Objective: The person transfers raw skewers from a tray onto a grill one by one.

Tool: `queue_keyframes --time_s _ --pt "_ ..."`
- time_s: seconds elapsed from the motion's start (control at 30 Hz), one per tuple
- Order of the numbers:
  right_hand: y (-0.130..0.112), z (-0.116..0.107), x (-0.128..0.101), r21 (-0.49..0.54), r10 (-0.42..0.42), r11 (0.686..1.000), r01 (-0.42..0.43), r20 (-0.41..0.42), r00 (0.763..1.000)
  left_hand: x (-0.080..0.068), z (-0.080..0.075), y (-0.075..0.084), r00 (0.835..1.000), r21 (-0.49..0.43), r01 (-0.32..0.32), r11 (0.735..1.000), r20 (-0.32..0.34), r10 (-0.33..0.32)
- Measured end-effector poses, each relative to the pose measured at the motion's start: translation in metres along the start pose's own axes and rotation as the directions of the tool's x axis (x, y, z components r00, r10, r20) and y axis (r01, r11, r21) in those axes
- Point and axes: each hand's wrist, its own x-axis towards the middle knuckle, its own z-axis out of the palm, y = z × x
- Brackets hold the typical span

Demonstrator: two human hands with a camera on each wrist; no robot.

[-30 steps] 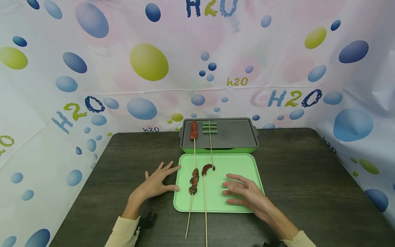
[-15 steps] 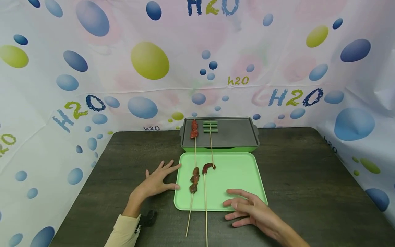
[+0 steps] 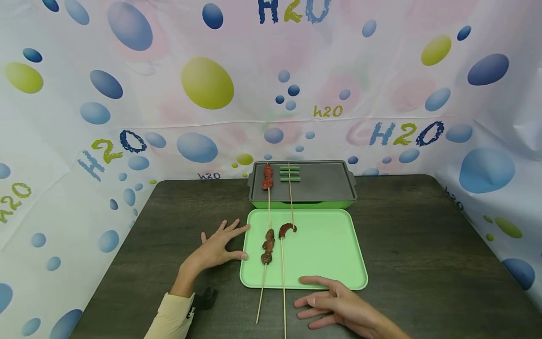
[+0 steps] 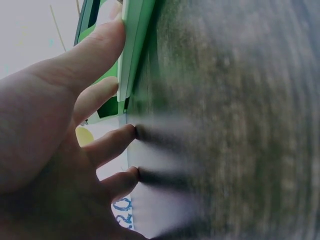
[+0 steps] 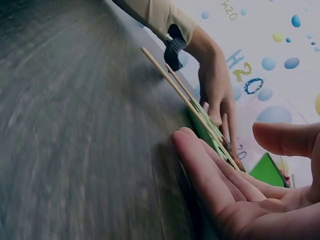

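The green tray [image 3: 322, 245] lies between the two hands. At its left edge, the left hand [image 3: 213, 249] has its fingers spread apart, with the thumb and forefinger tips against the rim and two other fingertips on the tabletop [image 3: 406, 226]. The right hand [image 3: 334, 303] is at the tray's near edge, palm turned inward and fingers loosely apart; whether it touches the tray I cannot tell.

On the tray, just beside the left thumb, is the brown meat skewer [image 3: 268, 247]. To its right lies the curled skewer [image 3: 288, 229], between that one and the right hand. Both have their food at the far end and bare sticks pointing toward the person, past the near edge: the brown one's slants slightly left, the other's runs almost straight out of the head view, its hooked tip turned right. The tray is longer from side to side.

Behind it stands a dark grill plate [image 3: 326, 181] on a green base, holding the red skewer [image 3: 267, 179] and the green skewer [image 3: 290, 173], whose sticks reach nearward over the tray. The green pieces lie crosswise on theirs. The tabletop is dark, wood-grained; around it hangs a white sheet [image 3: 254, 47] printed with blue and lime ovals and "H2O" lettering
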Motion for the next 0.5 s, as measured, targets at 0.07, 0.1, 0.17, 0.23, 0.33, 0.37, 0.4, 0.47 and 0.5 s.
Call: queue_keyframes --time_s 0.07,0.1,0.17,0.23,0.33,0.37,0.4,0.47,0.5 --pt "0.002 0.002 0.004 0.011 0.007 1.000 -0.007 0.000 1.000 0.000 0.000 0.000 1.000 0.002 0.000 1.000 -0.001 0.000" --pt "0.004 0.003 0.006 0.023 0.008 1.000 -0.008 0.005 1.000 0.000 0.000 0.000 1.000 0.003 0.000 1.000 -0.001 0.000" --pt "0.006 0.005 0.010 0.056 0.006 0.998 -0.007 0.016 1.000 0.001 0.000 0.000 1.000 0.005 0.001 1.000 -0.002 -0.001" --pt "0.009 0.006 0.014 0.092 0.001 0.996 -0.004 0.024 1.000 0.001 0.000 0.000 1.000 0.005 0.001 1.000 -0.001 -0.001" --pt "0.013 0.008 0.020 0.141 -0.006 0.990 0.000 0.046 0.999 0.001 0.001 0.000 1.000 0.005 0.003 1.000 0.002 -0.003" --pt "0.014 0.009 0.022 0.148 -0.009 0.989 0.002 0.046 0.999 0.001 0.001 0.000 1.000 0.006 0.002 1.000 0.002 -0.002" --pt "0.015 0.011 0.023 0.151 -0.012 0.989 0.005 0.047 0.999 0.001 0.001 -0.001 1.000 0.006 0.006 1.000 0.003 -0.006" --pt "0.015 0.013 0.026 0.155 -0.015 0.988 0.008 0.045 0.999 0.001 0.002 -0.001 1.000 0.008 0.007 1.000 0.002 -0.007" --pt "0.015 0.014 0.027 0.159 -0.016 0.987 0.009 0.042 0.999 0.001 0.002 -0.001 1.000 0.010 0.005 1.000 0.001 -0.005"
